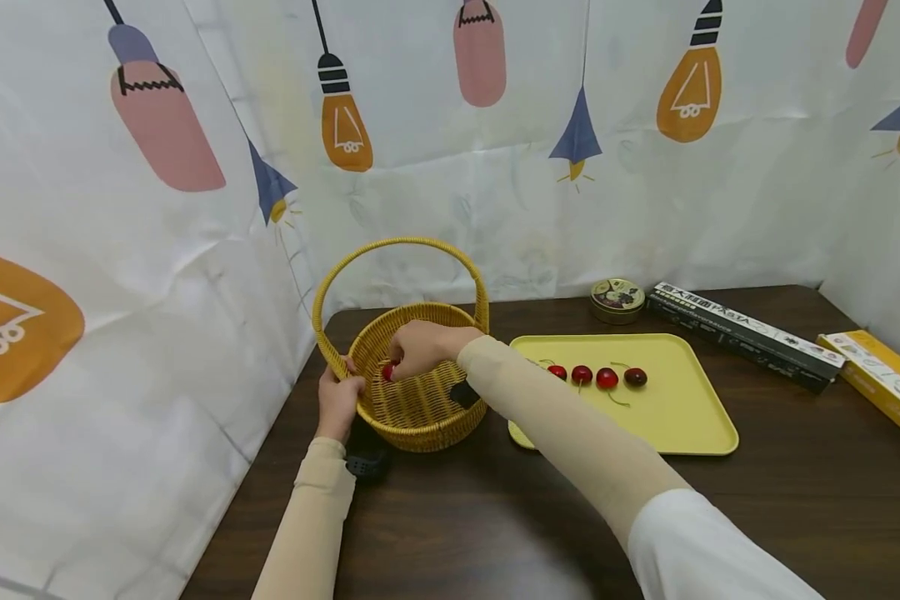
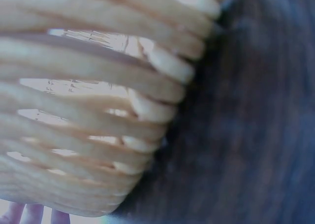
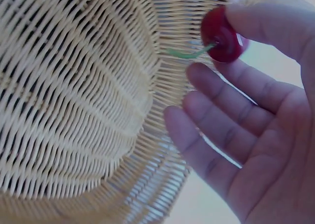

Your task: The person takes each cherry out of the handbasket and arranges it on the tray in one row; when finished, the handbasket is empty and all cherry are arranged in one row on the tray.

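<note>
A yellow wicker basket (image 1: pixel 420 439) with a tall hoop handle stands at the left of the table. My left hand (image 1: pixel 339 403) grips its left rim at the foot of the handle. In the left wrist view, the basket's woven side (image 2: pixel 83 106) fills most of the picture, with some fingertips (image 2: pixel 32 214) at the bottom edge. Over the basket's opening, my right hand (image 1: pixel 423 346) pinches a red cherry (image 3: pixel 221 36) between thumb and forefinger. The cherry's green stem points toward the weave, and the other fingers are loosely bent. Several more cherries (image 1: pixel 607 378) lie on a yellow tray (image 1: pixel 690 421).
Behind the tray sit a round tin (image 1: pixel 617 302) and a long black-and-white pasta box (image 1: pixel 746 329). A yellow box (image 1: pixel 881 375) lies at the right edge. My right forearm crosses over the tray's left part. A patterned white curtain (image 1: pixel 420 200) hangs behind the table.
</note>
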Action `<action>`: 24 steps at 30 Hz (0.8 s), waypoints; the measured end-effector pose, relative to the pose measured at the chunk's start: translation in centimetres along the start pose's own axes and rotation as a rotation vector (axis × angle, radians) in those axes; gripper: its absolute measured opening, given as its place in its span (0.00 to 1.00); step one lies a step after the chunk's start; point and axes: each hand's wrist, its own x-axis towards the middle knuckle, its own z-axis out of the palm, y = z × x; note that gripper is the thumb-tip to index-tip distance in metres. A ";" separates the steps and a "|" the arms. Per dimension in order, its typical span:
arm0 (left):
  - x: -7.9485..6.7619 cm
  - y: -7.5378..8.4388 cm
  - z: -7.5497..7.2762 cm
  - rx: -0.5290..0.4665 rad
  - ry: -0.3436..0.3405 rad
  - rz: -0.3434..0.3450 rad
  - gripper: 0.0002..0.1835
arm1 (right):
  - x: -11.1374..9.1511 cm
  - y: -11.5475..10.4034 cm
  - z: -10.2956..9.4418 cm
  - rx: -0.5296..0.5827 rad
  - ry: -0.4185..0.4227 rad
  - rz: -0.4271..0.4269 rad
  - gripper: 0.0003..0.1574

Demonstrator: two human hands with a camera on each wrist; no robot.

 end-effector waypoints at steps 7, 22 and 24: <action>0.4 -0.1 -0.2 0.004 -0.002 -0.008 0.16 | -3.7 1.6 -0.6 0.162 0.149 -0.056 0.18; 0.6 -0.1 -0.4 0.010 -0.021 -0.010 0.16 | -11.1 5.4 1.4 0.427 0.397 -0.030 0.20; 0.7 -0.2 -0.3 0.007 -0.019 -0.016 0.16 | -12.3 6.0 1.7 0.463 0.421 -0.011 0.19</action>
